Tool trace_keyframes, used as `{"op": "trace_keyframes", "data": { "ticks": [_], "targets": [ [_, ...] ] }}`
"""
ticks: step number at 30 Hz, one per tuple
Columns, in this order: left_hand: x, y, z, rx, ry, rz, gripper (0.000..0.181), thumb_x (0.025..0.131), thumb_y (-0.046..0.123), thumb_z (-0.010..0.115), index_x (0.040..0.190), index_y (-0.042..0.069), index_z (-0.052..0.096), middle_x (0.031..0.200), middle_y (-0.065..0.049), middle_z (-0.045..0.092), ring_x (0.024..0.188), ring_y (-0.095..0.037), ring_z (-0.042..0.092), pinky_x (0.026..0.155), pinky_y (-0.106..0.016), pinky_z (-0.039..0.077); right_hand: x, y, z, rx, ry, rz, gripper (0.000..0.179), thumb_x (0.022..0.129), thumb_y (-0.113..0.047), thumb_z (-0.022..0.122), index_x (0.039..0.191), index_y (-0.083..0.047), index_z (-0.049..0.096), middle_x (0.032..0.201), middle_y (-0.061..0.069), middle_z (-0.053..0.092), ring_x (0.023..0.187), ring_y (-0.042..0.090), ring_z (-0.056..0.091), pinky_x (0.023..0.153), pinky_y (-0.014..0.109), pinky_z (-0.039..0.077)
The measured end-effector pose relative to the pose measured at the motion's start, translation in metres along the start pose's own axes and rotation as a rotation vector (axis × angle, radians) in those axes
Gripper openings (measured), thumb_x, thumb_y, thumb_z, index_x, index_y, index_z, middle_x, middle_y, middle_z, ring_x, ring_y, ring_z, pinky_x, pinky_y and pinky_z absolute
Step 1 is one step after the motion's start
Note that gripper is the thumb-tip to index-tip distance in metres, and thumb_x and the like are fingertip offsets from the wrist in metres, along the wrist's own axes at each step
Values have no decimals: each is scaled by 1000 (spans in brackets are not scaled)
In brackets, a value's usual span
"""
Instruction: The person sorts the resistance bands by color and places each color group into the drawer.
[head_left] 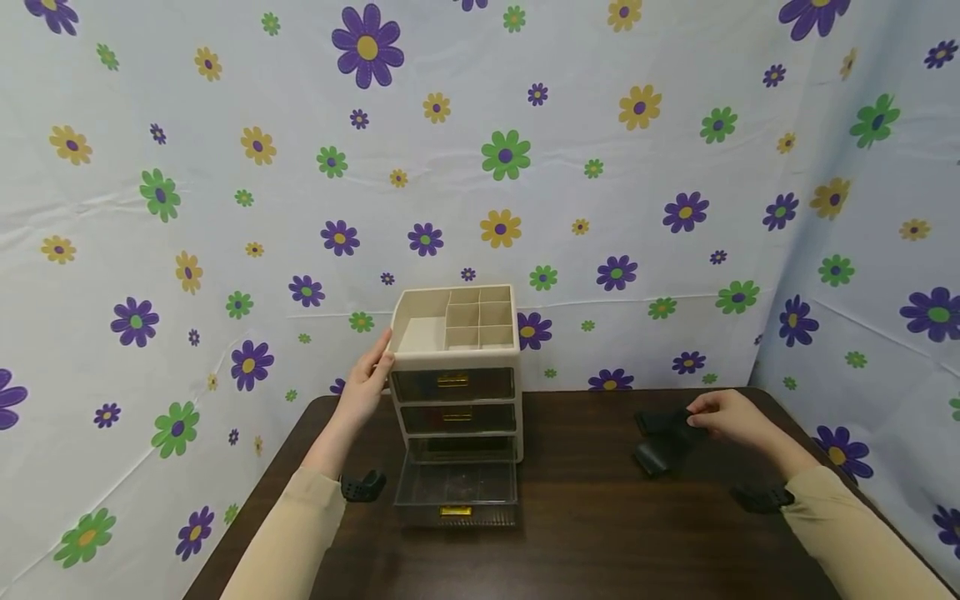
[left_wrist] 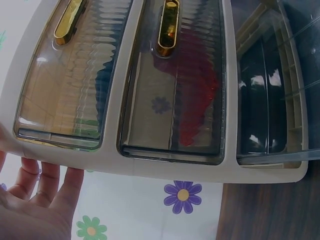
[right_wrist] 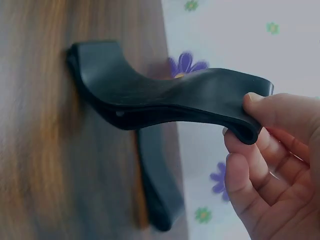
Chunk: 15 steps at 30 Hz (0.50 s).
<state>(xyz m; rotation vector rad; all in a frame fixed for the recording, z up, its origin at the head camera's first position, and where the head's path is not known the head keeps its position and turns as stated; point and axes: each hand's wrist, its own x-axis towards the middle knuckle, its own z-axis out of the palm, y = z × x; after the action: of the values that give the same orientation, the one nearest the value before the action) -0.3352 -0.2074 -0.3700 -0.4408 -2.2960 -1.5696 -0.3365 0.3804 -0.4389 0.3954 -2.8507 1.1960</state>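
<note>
Between finger and thumb, my right hand (head_left: 729, 417) pinches one end of a black resistance loop band (right_wrist: 165, 92), folded flat and lifted partly off the table. Below it a further black strip (right_wrist: 157, 170) shows; whether it belongs to the same band I cannot tell. My left hand (head_left: 367, 368) rests against the upper left side of a cream drawer organizer (head_left: 455, 360), its fingers laid along the side wall. The organizer's clear bottom drawer (head_left: 457, 485) is pulled out, while the two drawers above are closed.
Behind the middle drawer's front lies something red (left_wrist: 200, 95), and something dark blue (left_wrist: 104, 90) behind the top one's. Divided compartments (head_left: 478, 315) top the organizer. A dark wooden table (head_left: 585, 533) meets a flowered cloth wall (head_left: 570, 208) at its back.
</note>
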Motion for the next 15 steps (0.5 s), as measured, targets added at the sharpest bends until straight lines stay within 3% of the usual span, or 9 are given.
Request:
{"op": "trace_keyframes", "data": {
  "ticks": [9, 15],
  "targets": [
    [-2, 1, -2, 15, 9, -9, 51, 105, 26, 42, 154, 18, 30, 155, -17, 28, 116, -39, 48, 93, -56, 46, 9, -39, -5, -13, -63, -126, 16, 88, -11, 69, 97, 3, 69, 80, 5, 63, 61, 16, 53, 53, 30, 49],
    [-3, 0, -1, 27, 7, 8, 52, 104, 31, 44, 153, 20, 31, 154, -18, 29, 116, -41, 49, 92, -58, 46, 11, -66, -8, 13, -73, -180, 12, 87, -8, 70, 95, 1, 69, 84, 7, 62, 60, 15, 53, 53, 29, 50]
  ]
}}
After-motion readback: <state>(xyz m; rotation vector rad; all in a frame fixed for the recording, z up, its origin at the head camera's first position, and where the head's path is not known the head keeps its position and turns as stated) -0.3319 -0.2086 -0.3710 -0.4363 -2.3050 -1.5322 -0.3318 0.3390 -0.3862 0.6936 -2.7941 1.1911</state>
